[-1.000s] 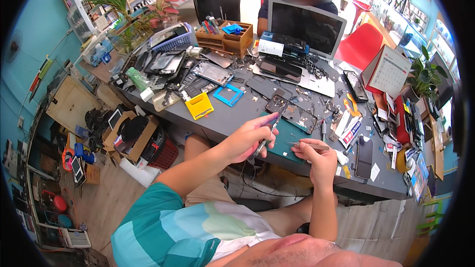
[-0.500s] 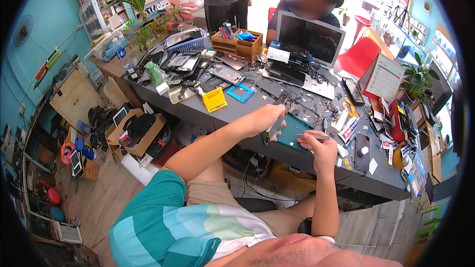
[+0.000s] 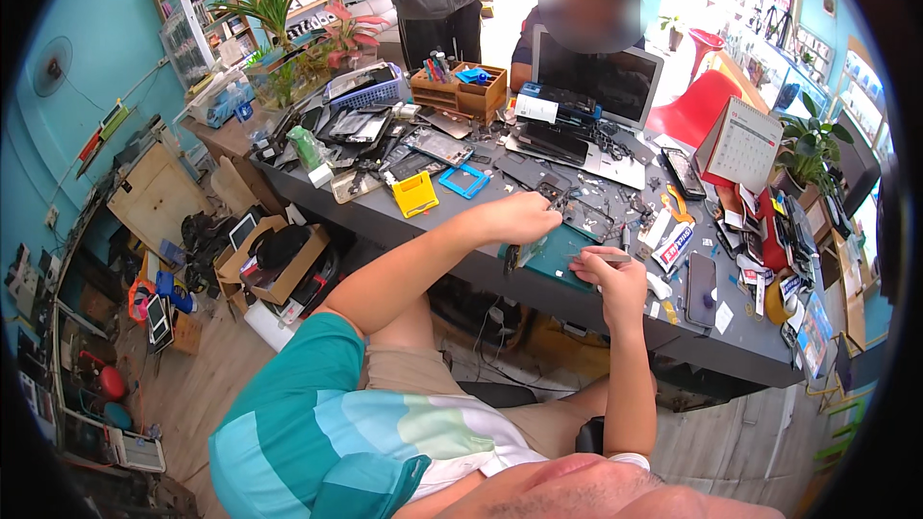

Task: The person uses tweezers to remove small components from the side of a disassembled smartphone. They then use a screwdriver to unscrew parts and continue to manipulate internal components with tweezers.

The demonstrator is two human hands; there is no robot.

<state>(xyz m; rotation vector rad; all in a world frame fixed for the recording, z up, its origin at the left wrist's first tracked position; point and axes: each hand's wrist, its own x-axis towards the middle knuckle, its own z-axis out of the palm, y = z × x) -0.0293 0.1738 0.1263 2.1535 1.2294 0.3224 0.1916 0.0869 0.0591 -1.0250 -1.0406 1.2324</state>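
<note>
My left hand [image 3: 522,219] is closed around a dark phone [image 3: 516,255], held tilted nearly edge-on above the near edge of the desk. The back of the hand covers much of it. To its right, my right hand [image 3: 615,284] pinches a thin pair of tweezers [image 3: 616,259], whose tips point left toward the phone without touching it. Beneath both hands lies a green work mat [image 3: 553,264]. Just beyond the mat, dark phone parts [image 3: 588,219] are spread on the desk.
A yellow phone stand [image 3: 414,194], a blue frame [image 3: 463,180] and piled phones [image 3: 361,125] lie left. A laptop [image 3: 601,77] stands opposite, before a seated person; another person stands behind. At right are a phone [image 3: 702,288], a calendar [image 3: 742,144] and a red chair [image 3: 702,106].
My left hand has rolled the phone more edge-on and shifted slightly left. My right hand has moved a little left with the tweezers. The standing person's hands now show, one with a phone.
</note>
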